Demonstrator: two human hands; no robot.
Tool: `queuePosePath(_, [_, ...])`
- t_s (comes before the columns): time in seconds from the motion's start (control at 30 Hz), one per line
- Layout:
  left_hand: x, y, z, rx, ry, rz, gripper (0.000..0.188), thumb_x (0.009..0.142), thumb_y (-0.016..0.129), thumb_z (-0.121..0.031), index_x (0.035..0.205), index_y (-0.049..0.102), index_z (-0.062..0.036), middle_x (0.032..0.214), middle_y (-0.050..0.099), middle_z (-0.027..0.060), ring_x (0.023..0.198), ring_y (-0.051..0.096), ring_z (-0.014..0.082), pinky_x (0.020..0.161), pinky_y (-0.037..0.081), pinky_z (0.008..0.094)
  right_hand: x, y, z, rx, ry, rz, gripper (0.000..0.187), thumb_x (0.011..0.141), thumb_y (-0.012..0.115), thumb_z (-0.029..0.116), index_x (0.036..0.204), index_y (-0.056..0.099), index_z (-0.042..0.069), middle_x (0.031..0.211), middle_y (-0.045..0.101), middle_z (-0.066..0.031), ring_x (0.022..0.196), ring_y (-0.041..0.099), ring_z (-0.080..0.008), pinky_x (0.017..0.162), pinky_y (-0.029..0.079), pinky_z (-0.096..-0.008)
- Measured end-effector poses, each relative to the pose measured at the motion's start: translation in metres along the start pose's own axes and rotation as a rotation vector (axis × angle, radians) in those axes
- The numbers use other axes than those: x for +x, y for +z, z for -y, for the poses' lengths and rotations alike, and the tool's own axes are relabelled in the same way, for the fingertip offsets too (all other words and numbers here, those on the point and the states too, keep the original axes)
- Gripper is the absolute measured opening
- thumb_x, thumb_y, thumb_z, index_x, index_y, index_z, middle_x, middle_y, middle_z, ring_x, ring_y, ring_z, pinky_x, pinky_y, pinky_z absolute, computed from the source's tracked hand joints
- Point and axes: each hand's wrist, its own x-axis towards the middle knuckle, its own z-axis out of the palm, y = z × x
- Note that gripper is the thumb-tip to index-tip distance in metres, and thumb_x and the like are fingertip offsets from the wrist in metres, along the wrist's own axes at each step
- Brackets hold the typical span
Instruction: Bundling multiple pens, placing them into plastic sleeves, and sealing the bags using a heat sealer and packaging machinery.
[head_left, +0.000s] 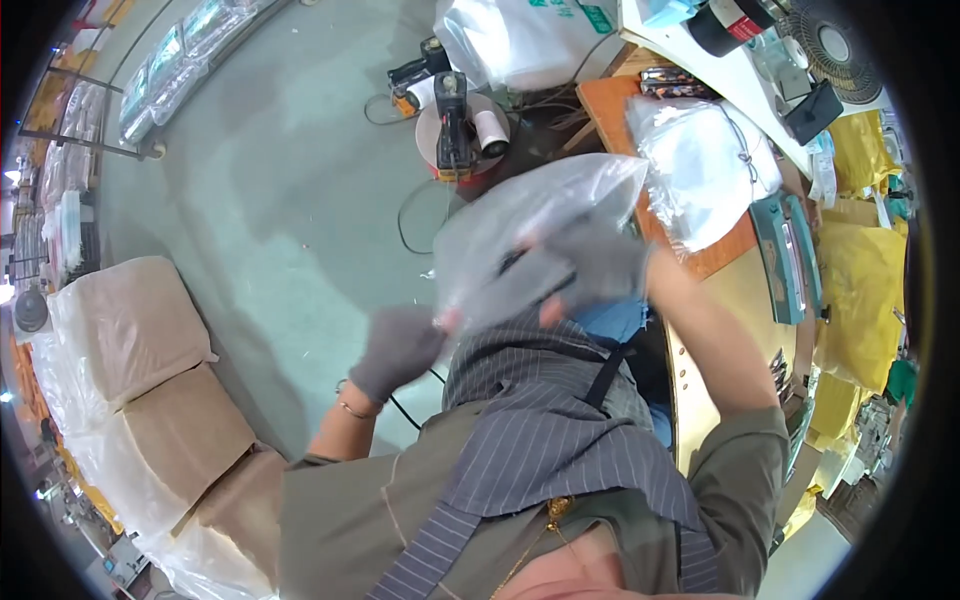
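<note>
Striped apron [570, 450] is covering the wearer's front, nearest the head camera; beyond it, the gloved left hand [400, 350] is pinching a clear plastic bag [540, 205] by its lower-left edge; the right hand [605, 262], blurred, is gripping its right side; the bag is hanging beside the tabletop [722, 256], where clear sheeting [700, 165] is lying.

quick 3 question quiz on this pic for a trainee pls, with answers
1. True or false: the left hand and right hand both wear grey gloves.
2. What are the hands handling? A) a yellow bag B) a translucent plastic bag C) a fan
3. Fill the gap: the stacked brown bundles in clear plastic are on the person's ____ side.

Key: 1. True. 2. B. 3. Left.
</note>
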Motion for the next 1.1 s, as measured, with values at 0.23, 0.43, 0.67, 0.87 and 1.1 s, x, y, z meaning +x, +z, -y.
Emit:
queuePosePath(0.23, [-0.019,0.018,-0.032,-0.409,0.343,0.354,0.013,0.080,0.057,-0.022,0.073,0.056,-0.0117,0.065,0.053,0.0098,0.058,0.052,0.0326,0.049,0.039,0.0423,-0.099,0.085,-0.036,-0.236,0.231,-0.228,0.026,0.070,0.059,0.012,0.094,0.064,0.005,0.097,0.063,-0.0152,0.097,0.057,-0.0338,0.089,0.043,-0.0426])
queuePosePath(0.43, [0.009,-0.017,-0.009,-0.394,0.229,-0.134,0.008,0.076,0.057,-0.011,0.070,0.059,-0.0077,0.059,0.054,0.0107,0.051,0.051,0.0299,0.048,0.041,0.0367,-0.073,0.043,-0.032,-0.271,0.073,-0.510,0.022,0.064,0.056,0.004,0.085,0.063,0.005,0.077,0.059,-0.0126,0.078,0.058,-0.0323,0.070,0.048,-0.0394])
queuePosePath(0.67, [0.045,-0.041,0.031,-0.685,-0.226,-0.319,0.043,0.091,0.048,-0.024,0.058,0.054,0.0018,0.049,0.041,0.0002,0.048,0.038,0.0093,0.045,0.029,0.0296,-0.028,0.022,-0.020,-0.289,0.229,-0.427,0.009,0.070,0.058,0.016,0.071,0.066,0.012,0.071,0.063,-0.0103,0.069,0.063,-0.0302,0.063,0.049,-0.0436])
queuePosePath(0.87, [0.056,-0.112,-0.008,0.206,-0.589,0.144,0.053,0.087,0.053,-0.051,0.107,0.064,-0.0027,0.091,0.065,0.0222,0.087,0.062,0.0311,0.083,0.046,0.0410,-0.076,0.036,-0.014,-0.241,0.028,-0.838,0.038,0.069,0.068,0.032,0.099,0.059,0.011,0.104,0.058,-0.0105,0.105,0.051,-0.0269,0.089,0.041,-0.0394])
queuePosePath(1.1, [0.136,-0.112,-0.092,0.004,0.112,-0.413,0.040,0.089,0.055,-0.033,0.097,0.057,0.0064,0.080,0.054,0.0124,0.074,0.053,0.0204,0.073,0.047,0.0324,-0.290,0.092,-0.065,-0.015,0.929,-1.163,0.057,0.077,0.066,0.040,0.120,0.050,0.006,0.119,0.052,-0.0183,0.113,0.047,-0.0366,0.094,0.039,-0.0434])
